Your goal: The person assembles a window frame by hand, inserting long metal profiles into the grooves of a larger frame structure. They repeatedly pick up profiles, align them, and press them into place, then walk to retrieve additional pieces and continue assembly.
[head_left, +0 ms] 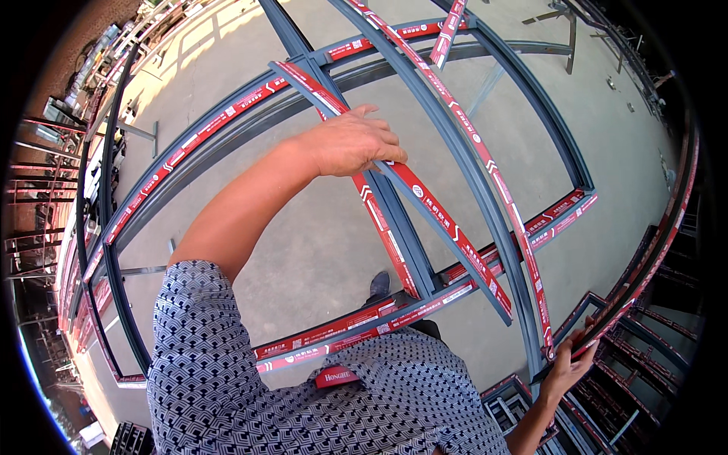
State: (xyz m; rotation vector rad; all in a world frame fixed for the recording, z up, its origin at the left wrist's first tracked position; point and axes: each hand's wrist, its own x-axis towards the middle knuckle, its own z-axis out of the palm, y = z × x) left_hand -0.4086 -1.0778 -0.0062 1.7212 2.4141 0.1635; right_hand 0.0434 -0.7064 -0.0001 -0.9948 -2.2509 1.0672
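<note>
My left hand is closed around a short grey metal profile covered with red printed film. This profile lies slanted across the middle bar of a large grey window frame. Down at the lower right, my right hand has its fingers wrapped round a long dark profile with a red-filmed edge, which curves up along the right side. Close to that hand ends another long red-filmed profile, passing over the frame's right half. My left palm and the inner side of its fingers are hidden.
Stacked frames crowd the lower right. More dark frames stand at the left, near racks of metal bars. Beneath the large frame is a grey concrete floor, with my shoe showing inside the frame.
</note>
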